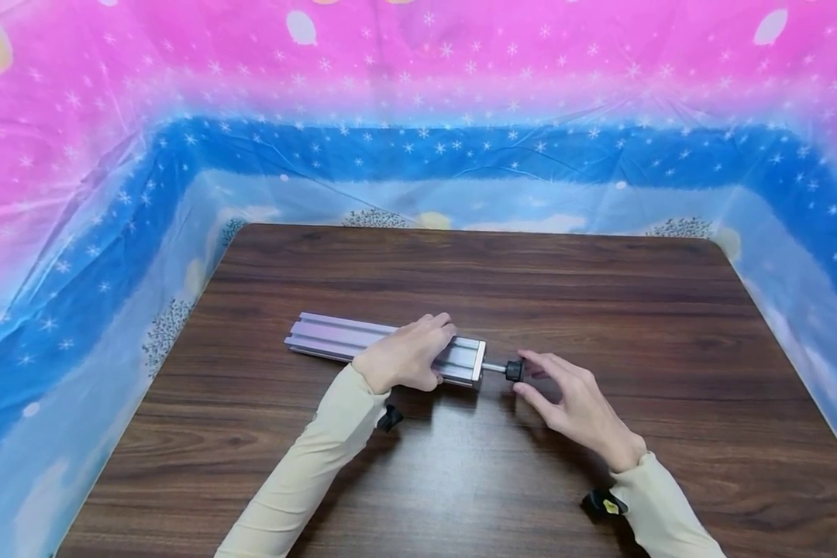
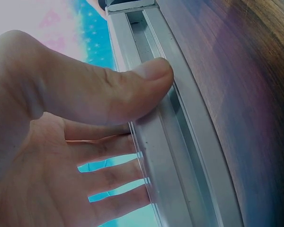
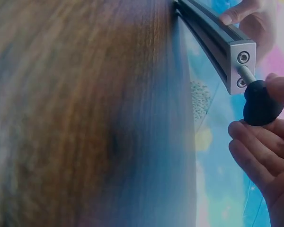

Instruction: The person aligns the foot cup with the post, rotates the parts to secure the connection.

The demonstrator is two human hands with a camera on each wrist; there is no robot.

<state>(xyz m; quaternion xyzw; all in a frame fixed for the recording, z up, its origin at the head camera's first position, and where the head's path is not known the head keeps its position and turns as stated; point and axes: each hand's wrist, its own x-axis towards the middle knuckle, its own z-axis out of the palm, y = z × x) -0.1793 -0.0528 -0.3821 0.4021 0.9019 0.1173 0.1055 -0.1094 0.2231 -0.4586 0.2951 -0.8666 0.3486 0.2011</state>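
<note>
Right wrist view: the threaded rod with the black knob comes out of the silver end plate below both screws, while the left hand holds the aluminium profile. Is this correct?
Not quite: the right wrist view shows the threaded rod with the black knob coming out of the silver end plate between the two screws, not below both. The left hand does hold the aluminium profile.

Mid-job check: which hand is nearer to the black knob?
Right. The right hand has its thumb and fingertips at the black knob; the left hand is farther off, gripping the aluminium profile beyond its end plate.
</note>
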